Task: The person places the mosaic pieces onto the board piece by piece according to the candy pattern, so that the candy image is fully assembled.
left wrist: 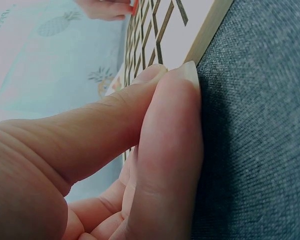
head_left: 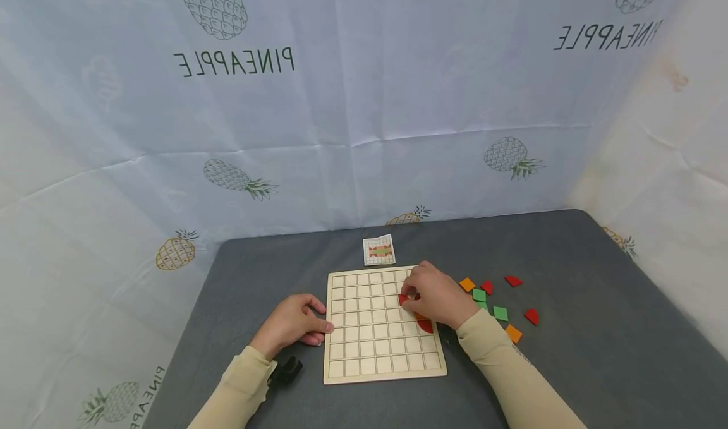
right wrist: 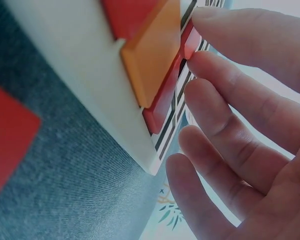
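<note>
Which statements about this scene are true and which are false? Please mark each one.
1. The picture card lies beyond the far edge of the wooden board. True.
2. The left hand touches the left edge of the board. True.
3. The right hand reaches over the board. True.
4. It pinches the picture card. False: its fingers are at a red piece on the board.
5. Only green pieces lie loose to the board's right. False: red pieces and orange pieces lie there too.

Dark grey table [head_left: 603, 315] beneath board [head_left: 366, 332], card [head_left: 379, 250], tiles [head_left: 500, 313]
</note>
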`<state>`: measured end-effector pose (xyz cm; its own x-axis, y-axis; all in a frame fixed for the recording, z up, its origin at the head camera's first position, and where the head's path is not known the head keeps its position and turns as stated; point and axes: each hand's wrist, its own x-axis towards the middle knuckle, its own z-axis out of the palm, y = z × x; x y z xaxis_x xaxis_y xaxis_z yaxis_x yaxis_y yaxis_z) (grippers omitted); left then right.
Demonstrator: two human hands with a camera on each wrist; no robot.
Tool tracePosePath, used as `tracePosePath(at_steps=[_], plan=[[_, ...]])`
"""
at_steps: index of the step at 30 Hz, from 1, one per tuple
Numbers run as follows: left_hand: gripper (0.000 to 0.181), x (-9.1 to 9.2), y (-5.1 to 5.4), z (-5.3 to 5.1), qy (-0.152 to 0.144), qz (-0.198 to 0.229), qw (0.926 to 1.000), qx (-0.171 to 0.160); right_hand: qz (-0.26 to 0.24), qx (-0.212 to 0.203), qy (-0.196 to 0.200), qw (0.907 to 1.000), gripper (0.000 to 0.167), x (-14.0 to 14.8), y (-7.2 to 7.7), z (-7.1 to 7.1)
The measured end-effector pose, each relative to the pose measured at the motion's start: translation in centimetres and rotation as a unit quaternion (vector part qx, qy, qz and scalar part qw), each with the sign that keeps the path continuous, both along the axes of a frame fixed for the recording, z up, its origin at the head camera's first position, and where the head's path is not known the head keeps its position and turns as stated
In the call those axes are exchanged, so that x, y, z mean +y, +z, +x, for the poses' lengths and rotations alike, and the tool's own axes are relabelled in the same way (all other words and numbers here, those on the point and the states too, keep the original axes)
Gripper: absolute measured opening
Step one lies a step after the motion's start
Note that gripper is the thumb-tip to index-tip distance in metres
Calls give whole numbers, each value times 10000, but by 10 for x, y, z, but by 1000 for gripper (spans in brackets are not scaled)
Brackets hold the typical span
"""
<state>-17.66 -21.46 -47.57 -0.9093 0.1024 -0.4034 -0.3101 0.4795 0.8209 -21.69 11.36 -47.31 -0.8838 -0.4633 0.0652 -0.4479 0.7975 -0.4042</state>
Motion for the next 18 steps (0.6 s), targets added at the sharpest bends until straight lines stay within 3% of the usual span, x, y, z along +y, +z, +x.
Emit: tracePosePath(at_steps=[9,18], plan=[[46,-3,-2,0,9,-6,10000,54,-289,-42,-25,9996,8,12,9,-2],[46,0,-4,0,-2,-67,9999,77,-26,-60,-379,9993,18,82,15,13]])
